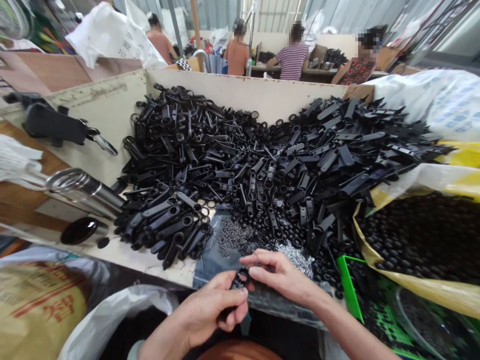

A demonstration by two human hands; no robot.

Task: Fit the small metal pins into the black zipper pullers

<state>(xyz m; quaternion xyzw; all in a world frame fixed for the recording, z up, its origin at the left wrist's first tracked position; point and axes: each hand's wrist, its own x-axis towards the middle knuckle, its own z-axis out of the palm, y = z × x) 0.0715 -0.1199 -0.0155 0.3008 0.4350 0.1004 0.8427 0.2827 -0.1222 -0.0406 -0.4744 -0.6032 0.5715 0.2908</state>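
Observation:
My left hand (215, 302) is closed around a black plastic part with a ring-shaped end (241, 275), held up at the front edge of the bench. Close against that ring is my right hand (281, 276), its thumb and fingertips drawn together. Whatever lies between those fingertips is too small or hidden to make out. Just beyond the hands sit a pile of small dark screws (233, 237), a pile of shiny silver pins (296, 257) and scattered small round black pieces (264, 225).
Ring-ended black parts (210, 155) and flat tapered black pieces (348, 145) are heaped behind. A metal flask (90, 192) and its dark lid (79, 231) lie left. At right are a green crate (348, 290) and a yellow sack (416, 280) of black balls. Several people sit beyond the partition.

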